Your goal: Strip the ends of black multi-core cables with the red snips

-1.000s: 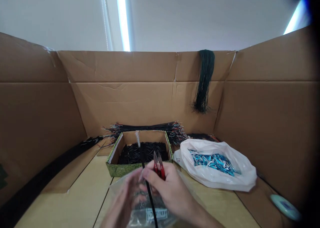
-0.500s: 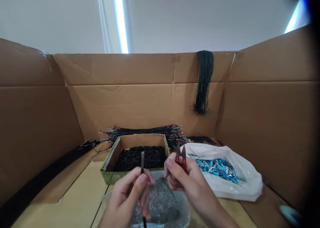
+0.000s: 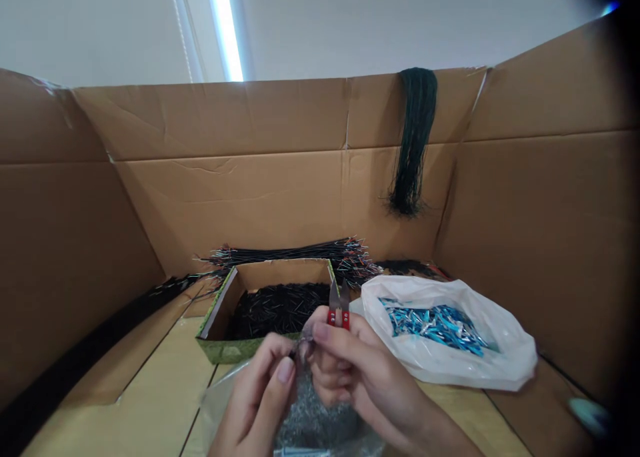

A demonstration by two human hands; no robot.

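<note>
My left hand [image 3: 263, 393] pinches a thin black cable [image 3: 293, 355] between thumb and forefinger; only its dark tip shows, and the fingers hide the rest. Red-handled thread snips [image 3: 339, 313] are tucked in my right hand [image 3: 350, 357], their blades pointing up and apart. The thumb and forefinger of that hand meet at the cable tip on something small and greyish, too blurred to name. Below both hands lies a clear plastic bag [image 3: 320, 420] full of fine silvery-grey pieces.
Behind my hands stands a green-edged box [image 3: 220, 350] of short black pieces, with a bundle of black cables [image 3: 295, 251] beyond it. To the right is a white bag [image 3: 510, 350] of blue packets. Dark green strands [image 3: 417, 130] hang over the cardboard wall [image 3: 250, 197].
My right hand has come left and down to meet my left hand at the cable tip. The cable, earlier upright and visible, is now mostly hidden. The camera view has shifted slightly.
</note>
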